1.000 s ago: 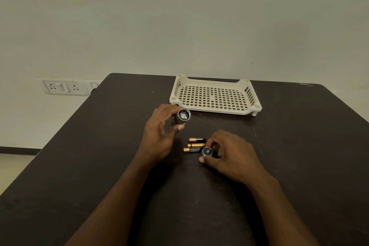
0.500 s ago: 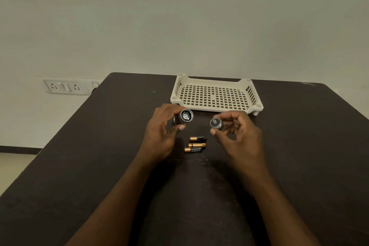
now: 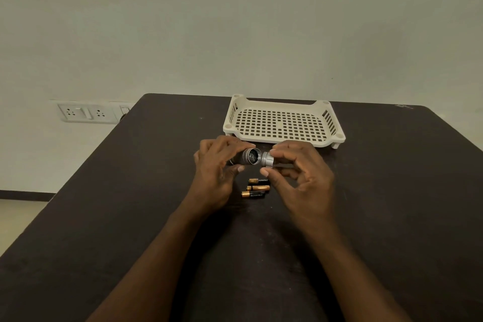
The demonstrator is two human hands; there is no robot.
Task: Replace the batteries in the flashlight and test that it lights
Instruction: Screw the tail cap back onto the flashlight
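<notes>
- Left hand (image 3: pixel 217 167) grips flashlight (image 3: pixel 248 156), just in front of basket (image 3: pixel 283 123); long axis sideways, open end to the right.
- Right hand (image 3: pixel 300 170) pinches end cap (image 3: pixel 268 159) at that opening, approx. in line w/ it.
- Three batteries (image 3: pixel 256 188) on worktop (image 3: pixel 130 204), below flashlight.

A dark table (image 3: pixel 379 204) bears three batteries (image 3: pixel 256 188) and a cream perforated tray (image 3: pixel 283 141).
</notes>
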